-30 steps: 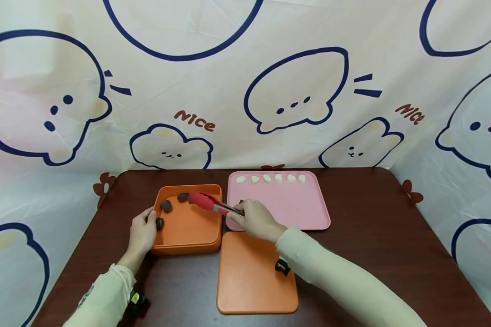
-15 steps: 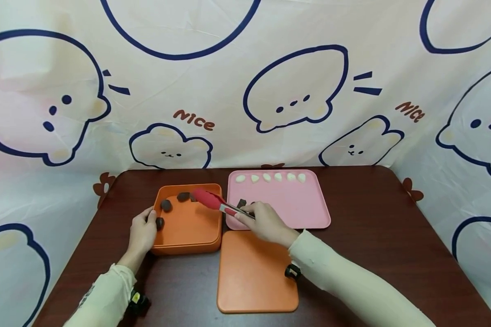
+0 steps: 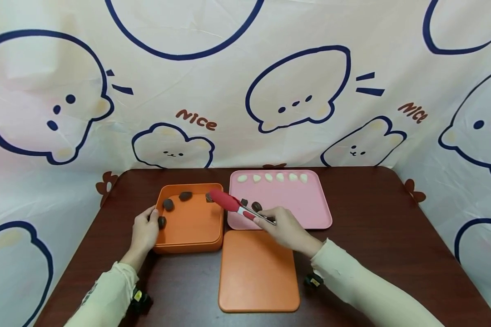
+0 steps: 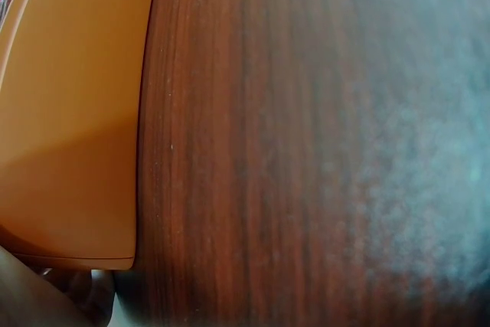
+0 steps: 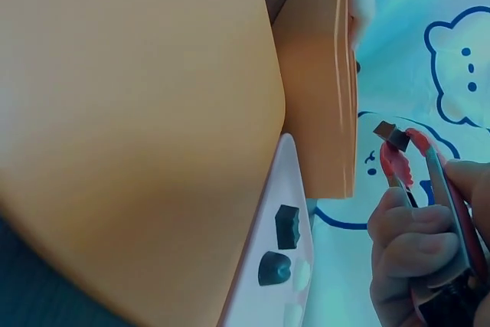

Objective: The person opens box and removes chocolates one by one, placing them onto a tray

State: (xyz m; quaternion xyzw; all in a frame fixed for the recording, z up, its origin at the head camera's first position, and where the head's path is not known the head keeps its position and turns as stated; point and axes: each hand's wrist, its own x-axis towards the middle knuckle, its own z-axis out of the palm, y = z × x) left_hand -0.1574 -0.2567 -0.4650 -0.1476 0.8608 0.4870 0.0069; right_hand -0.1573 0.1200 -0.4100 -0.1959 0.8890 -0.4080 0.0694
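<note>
My right hand (image 3: 288, 229) grips red-tipped tongs (image 3: 229, 202). Between their tips is a dark brown chocolate (image 5: 390, 135), held up near the right wall of the orange box (image 3: 188, 229). My left hand (image 3: 144, 231) holds that box by its left side, thumb at the rim; in the left wrist view only part of the hand (image 4: 46, 296) shows at the box's corner. Inside lie three more dark chocolates, one of them (image 3: 185, 196) near the back wall. Two dark chocolates, one rounded (image 3: 256, 206), sit on the pink tray (image 3: 298, 204), partly behind the tongs.
Several small white pieces (image 3: 268, 177) line the tray's back edge. A flat orange lid (image 3: 257, 277) lies on the dark wooden table (image 3: 359, 227), in front of the tray and right of the box. A printed cloth (image 3: 229, 91) hangs behind.
My right hand has drawn the tongs and the pinched chocolate to the right, from the back middle of the box to its right wall. My left hand stays at the box's side.
</note>
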